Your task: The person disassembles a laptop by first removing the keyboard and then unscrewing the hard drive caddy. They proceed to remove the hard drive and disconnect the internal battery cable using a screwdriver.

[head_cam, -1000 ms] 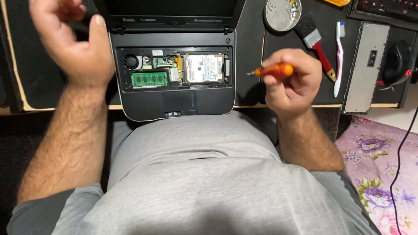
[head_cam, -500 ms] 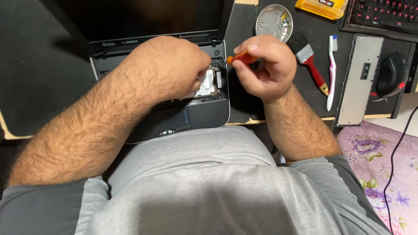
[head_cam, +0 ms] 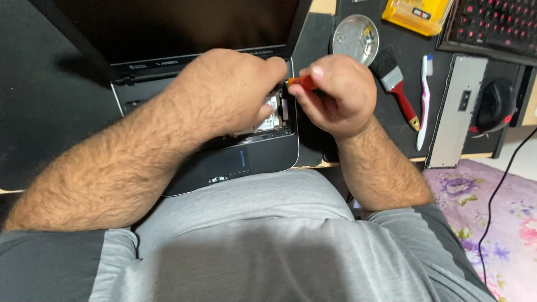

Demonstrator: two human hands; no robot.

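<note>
An opened black laptop (head_cam: 263, 156) lies upside down on a dark mat, its inner bay exposed. My left hand (head_cam: 229, 92) rests over that bay, covering most of the silver drive (head_cam: 272, 118), fingers curled down onto it. My right hand (head_cam: 335, 95) is closed around an orange-handled screwdriver (head_cam: 302, 82), whose tip points left toward the bay's right edge, close to my left fingertips. The tip itself is hidden between the hands.
Right of the laptop sit a round metal dish (head_cam: 355, 39), a red-handled brush (head_cam: 398, 86), a white toothbrush (head_cam: 425, 100), a grey cover panel (head_cam: 456, 112) and a black mouse (head_cam: 495, 106). A yellow case (head_cam: 417, 14) and keyboard (head_cam: 492, 25) lie behind. A floral rug (head_cam: 492, 223) is below.
My left hand came down from the upper left onto the laptop's open bay. My right hand moved the screwdriver left to the bay's edge. The view shifted closer.
</note>
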